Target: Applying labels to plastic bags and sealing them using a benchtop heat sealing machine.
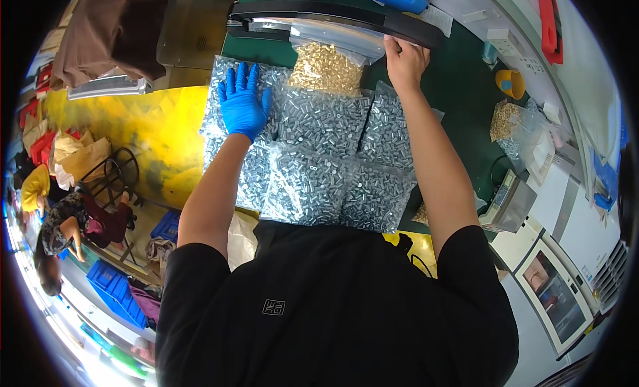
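Observation:
My left hand (243,102), in a blue glove, lies flat with fingers spread on a clear bag of small silver metal parts (219,87). Several such bags of silver parts (319,167) cover the green table in front of me. My bare right hand (405,59) presses down on the black arm of a heat sealer (333,15). Under that arm sits the open top of a clear bag of gold-coloured parts (326,67), lying flat between my two hands.
A small scale (509,200) stands at the right edge of the green table (459,94), with a loose bag of gold parts (506,120) and a yellow cup (511,82) beyond it. Left of the table, a seated person (66,220) works near blue crates (116,290).

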`<action>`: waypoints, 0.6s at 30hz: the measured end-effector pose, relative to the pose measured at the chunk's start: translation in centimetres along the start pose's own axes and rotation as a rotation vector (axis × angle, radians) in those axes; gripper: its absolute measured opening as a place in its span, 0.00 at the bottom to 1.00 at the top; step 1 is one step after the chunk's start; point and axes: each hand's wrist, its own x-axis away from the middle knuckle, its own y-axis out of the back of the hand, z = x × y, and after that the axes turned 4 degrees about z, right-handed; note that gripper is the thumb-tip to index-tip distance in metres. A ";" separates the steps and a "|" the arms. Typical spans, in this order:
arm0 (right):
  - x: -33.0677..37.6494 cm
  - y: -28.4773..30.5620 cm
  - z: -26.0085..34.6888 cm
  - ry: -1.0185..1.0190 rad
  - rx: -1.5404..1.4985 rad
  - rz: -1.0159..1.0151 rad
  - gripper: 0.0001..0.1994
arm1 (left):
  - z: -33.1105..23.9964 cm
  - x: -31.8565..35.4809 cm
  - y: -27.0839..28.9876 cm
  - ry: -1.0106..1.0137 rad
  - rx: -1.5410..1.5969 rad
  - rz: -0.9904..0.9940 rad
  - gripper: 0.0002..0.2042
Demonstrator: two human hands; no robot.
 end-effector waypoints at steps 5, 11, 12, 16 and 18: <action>-0.2 -0.1 0.3 -0.034 0.022 -0.023 0.11 | -0.1 -0.1 0.1 -0.005 -0.006 -0.003 0.32; 0.2 -0.1 0.8 0.037 -0.101 -0.143 0.06 | -0.2 0.0 0.3 -0.004 -0.018 -0.007 0.31; 0.3 0.0 1.2 0.057 -0.122 -0.166 0.05 | -0.1 0.1 0.3 -0.005 -0.016 -0.018 0.32; 0.9 0.0 0.9 0.093 -0.133 -0.159 0.05 | -0.1 -0.1 -0.1 -0.008 0.013 0.004 0.32; 1.1 0.4 1.9 0.155 -0.107 -0.190 0.05 | 0.0 0.0 -0.2 -0.007 0.000 -0.005 0.32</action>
